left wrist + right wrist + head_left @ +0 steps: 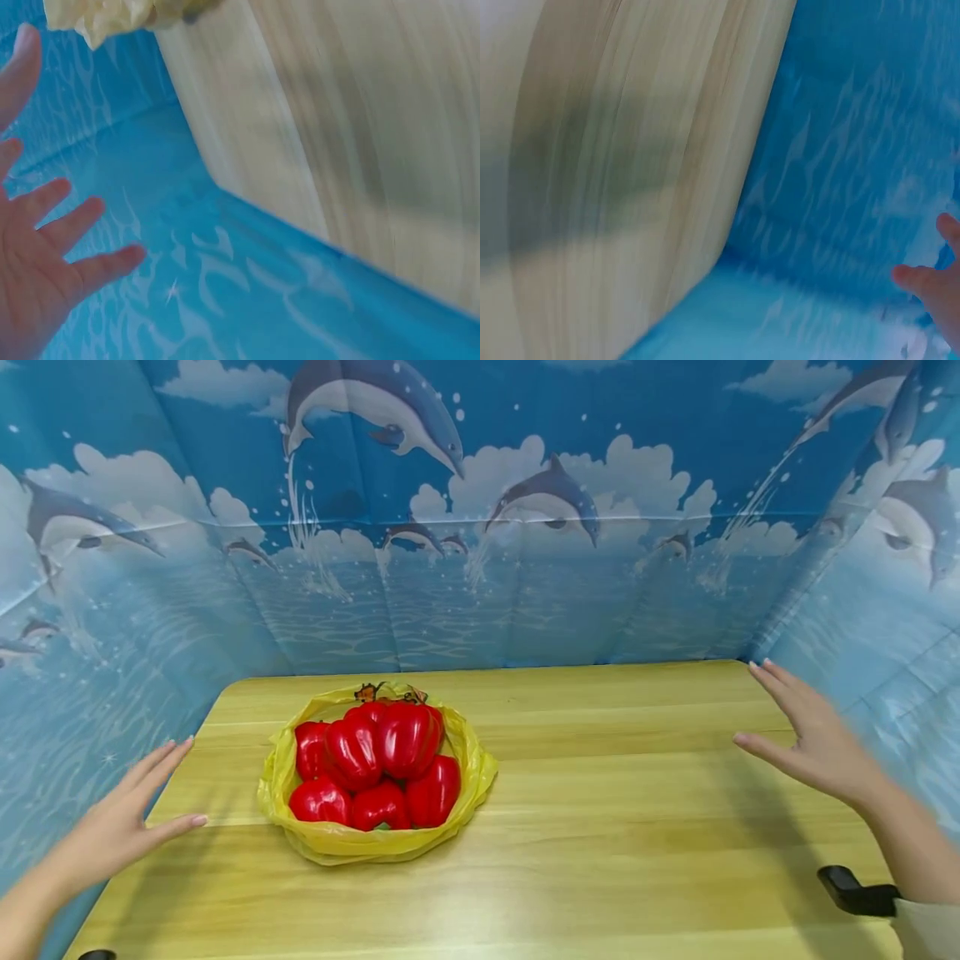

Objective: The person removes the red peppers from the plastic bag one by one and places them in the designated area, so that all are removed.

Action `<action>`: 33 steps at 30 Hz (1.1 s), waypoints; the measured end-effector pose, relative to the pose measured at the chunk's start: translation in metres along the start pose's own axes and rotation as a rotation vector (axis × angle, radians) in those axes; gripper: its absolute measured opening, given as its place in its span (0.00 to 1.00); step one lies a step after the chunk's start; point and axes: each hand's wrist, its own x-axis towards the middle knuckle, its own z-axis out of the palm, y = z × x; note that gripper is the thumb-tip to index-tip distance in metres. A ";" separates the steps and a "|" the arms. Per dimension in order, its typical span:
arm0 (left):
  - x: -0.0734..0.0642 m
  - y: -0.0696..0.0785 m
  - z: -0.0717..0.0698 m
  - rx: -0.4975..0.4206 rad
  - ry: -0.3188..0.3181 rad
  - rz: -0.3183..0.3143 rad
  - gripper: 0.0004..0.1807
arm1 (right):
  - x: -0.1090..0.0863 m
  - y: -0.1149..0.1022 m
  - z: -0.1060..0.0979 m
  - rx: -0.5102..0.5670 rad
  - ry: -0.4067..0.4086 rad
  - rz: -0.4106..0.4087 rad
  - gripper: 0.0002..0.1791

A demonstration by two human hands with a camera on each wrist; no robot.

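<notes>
A yellow plastic bag (352, 843) with its rim rolled open stands on the left half of the table, heaped with several shiny red bell peppers (408, 739). To the left of the bag, my left hand (123, 831) is held over the table's left side, fingers straight and thumb spread, holding nothing. In the left wrist view the left hand (37, 262) shows its spread fingers, and a piece of the yellow bag (112, 16) appears at the top. My right hand (821, 739) hovers by the table's right edge, fingers extended, also holding nothing. Two fingertips of it (922, 281) show in the right wrist view.
The wood-grain table (637, 827) is enclosed at the back and both sides by a blue dolphin-print curtain (525, 593). Small orange-and-black patterned pieces (390, 693) stick up at the bag's back rim. A black strap-like part (858, 893) sits at the right wrist.
</notes>
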 end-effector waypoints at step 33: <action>0.038 0.063 0.062 -0.418 0.185 -0.156 0.19 | 0.106 -0.180 0.180 0.536 -0.262 -0.236 0.36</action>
